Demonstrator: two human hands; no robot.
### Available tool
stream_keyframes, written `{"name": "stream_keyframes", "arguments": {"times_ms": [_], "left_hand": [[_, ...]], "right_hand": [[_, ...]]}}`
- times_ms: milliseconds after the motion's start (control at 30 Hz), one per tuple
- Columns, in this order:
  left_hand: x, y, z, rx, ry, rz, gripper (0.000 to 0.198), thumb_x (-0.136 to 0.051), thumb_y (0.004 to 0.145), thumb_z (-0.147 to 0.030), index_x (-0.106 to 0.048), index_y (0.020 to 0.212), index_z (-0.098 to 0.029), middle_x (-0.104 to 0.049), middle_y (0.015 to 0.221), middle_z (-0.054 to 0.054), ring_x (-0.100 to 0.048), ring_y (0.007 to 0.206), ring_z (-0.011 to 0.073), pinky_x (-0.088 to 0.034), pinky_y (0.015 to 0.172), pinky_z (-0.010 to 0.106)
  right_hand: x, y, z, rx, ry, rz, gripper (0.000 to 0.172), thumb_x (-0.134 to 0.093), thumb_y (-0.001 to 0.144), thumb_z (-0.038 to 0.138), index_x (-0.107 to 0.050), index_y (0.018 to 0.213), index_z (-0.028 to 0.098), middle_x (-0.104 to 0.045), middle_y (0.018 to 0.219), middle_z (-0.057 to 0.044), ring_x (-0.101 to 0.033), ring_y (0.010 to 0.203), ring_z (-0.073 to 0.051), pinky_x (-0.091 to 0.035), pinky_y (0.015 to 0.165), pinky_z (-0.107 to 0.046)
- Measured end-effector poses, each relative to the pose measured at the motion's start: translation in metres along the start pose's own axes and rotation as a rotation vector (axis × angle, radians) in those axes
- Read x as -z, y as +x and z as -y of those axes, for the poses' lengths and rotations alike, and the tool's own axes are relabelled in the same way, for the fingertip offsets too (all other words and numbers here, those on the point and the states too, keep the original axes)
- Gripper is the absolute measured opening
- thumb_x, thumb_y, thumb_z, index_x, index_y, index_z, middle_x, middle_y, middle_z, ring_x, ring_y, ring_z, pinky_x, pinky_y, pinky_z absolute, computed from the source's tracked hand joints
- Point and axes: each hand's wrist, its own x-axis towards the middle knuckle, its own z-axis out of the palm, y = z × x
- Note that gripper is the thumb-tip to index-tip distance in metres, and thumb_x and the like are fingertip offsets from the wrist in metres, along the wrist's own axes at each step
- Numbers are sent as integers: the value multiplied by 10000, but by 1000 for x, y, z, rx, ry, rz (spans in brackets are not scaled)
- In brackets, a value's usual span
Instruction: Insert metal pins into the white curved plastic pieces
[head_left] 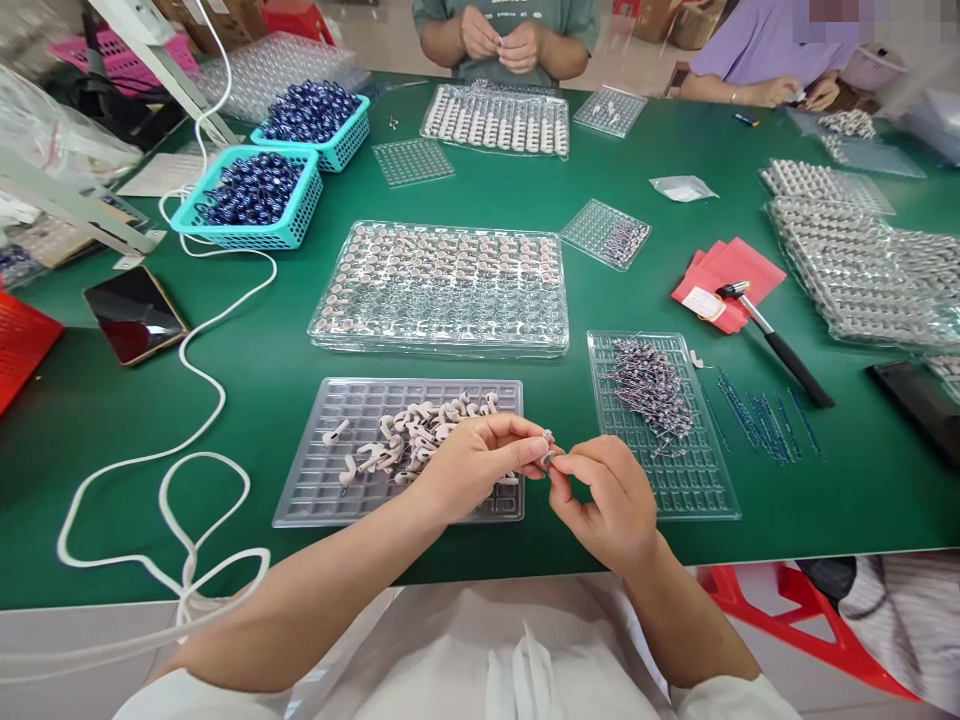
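Observation:
In front of my chest, my left hand [480, 462] pinches a small white earbud shell [547, 438] between thumb and fingers. The fingertips of my right hand [611, 500] close at the same shell; whatever they pinch there is too small and covered to name. Under my left hand lies a grey compartment tray [304, 495] with a loose heap of white earbud shells [409, 435]. Beyond my right hand, a clear compartment tray [705, 490] bears a pile of small parts with thin coloured wires [652, 390].
Stacked clear trays [442, 335] of earbud pieces stand ahead. A hammer [787, 355] lies by red packets [731, 270] and thin blue strips [765, 425]. Left are a phone [136, 315], a white cable [217, 400] and blue baskets [289, 232]. Two co-workers sit opposite.

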Motion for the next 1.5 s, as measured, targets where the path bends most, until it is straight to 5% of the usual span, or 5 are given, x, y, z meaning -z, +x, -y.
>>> {"name": "stream_keyframes", "arguments": {"times_ms": [800,1500], "left_hand": [[1,1,3,41,59,71,188,-715,843,-326,-701,881,-143,-725,834,30,-673,738,132,-567,742,260],[0,2,4,11,34,31,190,-713,849,-346,-693,845,-157,-704,856,34,-658,802,148,-550,796,272]], "right_hand": [[-3,-3,2,-122,179,0,202,-564,785,39,-530,855,225,-585,742,-11,-552,651,-138,-481,586,-286],[-4,-7,-2,-23,70,86,219,-576,798,48,-544,926,223,-663,800,-28,-584,689,-157,-454,620,-310]]}}
